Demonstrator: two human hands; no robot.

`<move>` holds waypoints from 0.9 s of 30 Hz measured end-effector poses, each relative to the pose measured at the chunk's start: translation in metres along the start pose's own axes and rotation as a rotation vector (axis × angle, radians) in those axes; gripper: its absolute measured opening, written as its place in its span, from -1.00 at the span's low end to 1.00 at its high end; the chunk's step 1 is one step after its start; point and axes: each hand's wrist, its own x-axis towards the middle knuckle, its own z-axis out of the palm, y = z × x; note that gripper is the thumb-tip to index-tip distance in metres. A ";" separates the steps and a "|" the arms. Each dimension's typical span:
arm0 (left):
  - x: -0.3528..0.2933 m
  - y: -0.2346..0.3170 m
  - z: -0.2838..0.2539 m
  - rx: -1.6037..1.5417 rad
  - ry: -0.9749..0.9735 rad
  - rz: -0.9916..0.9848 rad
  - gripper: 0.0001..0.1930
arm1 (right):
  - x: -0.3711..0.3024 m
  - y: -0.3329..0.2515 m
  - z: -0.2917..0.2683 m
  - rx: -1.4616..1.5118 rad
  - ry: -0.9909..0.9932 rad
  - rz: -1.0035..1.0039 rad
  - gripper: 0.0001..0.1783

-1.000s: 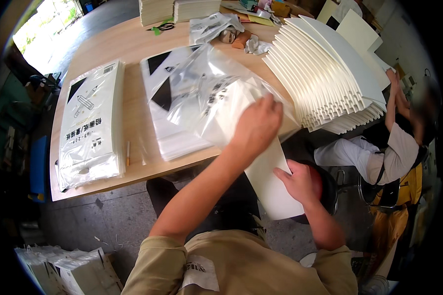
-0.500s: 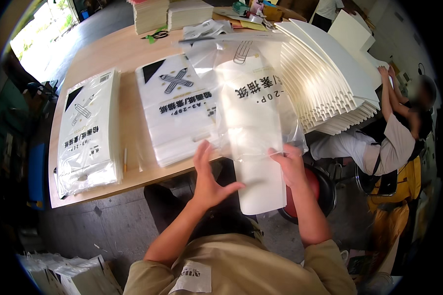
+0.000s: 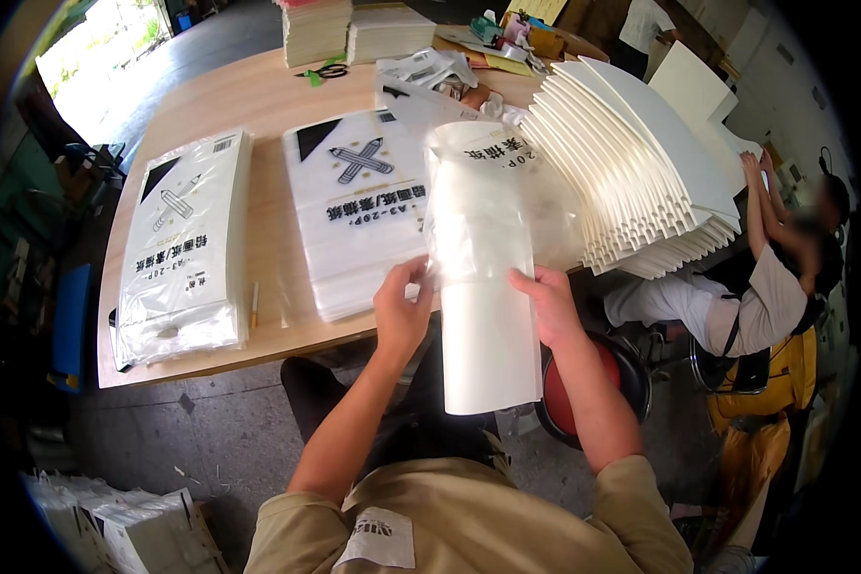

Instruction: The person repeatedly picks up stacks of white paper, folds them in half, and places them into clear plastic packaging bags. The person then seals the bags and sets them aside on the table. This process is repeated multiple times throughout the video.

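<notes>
A curved bundle of white paper sheets [image 3: 491,354] stands out of the mouth of a clear printed plastic bag [image 3: 555,206], its far part inside the bag. My right hand [image 3: 552,308] grips the right edge of the sheets near the bag's mouth, thumb on top. At the left edge, my left hand [image 3: 402,308] is closed with its fingertips on the bag's rim; its fingers are partly hidden. Beyond my left hand lies a stack of flat printed plastic bags [image 3: 354,258] with crossed pencils on it.
Filled paper packs [image 3: 187,230] are piled at the table's left, beside a thin pencil-like stick [image 3: 254,304]. Fanned white sheets [image 3: 622,172] cover the right side. Scissors [image 3: 327,71] and paper stacks [image 3: 389,36] lie at the back. A co-worker [image 3: 770,258] sits at the right; a stool [image 3: 593,387] stands below.
My left hand has gone from spread and apart to closed at the bag's left edge. The bag has slumped down and the sheets have moved slightly left.
</notes>
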 end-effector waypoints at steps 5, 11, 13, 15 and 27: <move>-0.028 0.017 -0.015 0.210 -0.078 0.103 -0.86 | 0.022 0.005 -0.006 -0.234 0.036 -0.043 -0.73; -0.052 0.008 -0.012 0.103 -0.004 0.028 -0.80 | 0.043 -0.008 0.005 -0.246 0.012 0.060 -0.72; -0.051 -0.003 -0.008 0.031 0.124 0.003 -0.59 | 0.039 -0.020 0.017 -0.131 -0.007 0.120 -0.72; -0.049 -0.012 -0.001 -0.269 0.032 -0.335 -0.50 | 0.039 -0.024 0.019 -0.050 -0.021 0.153 -0.70; -0.025 0.041 0.020 -0.871 0.054 -0.481 -0.36 | 0.024 -0.012 0.030 0.370 -0.094 0.266 -0.61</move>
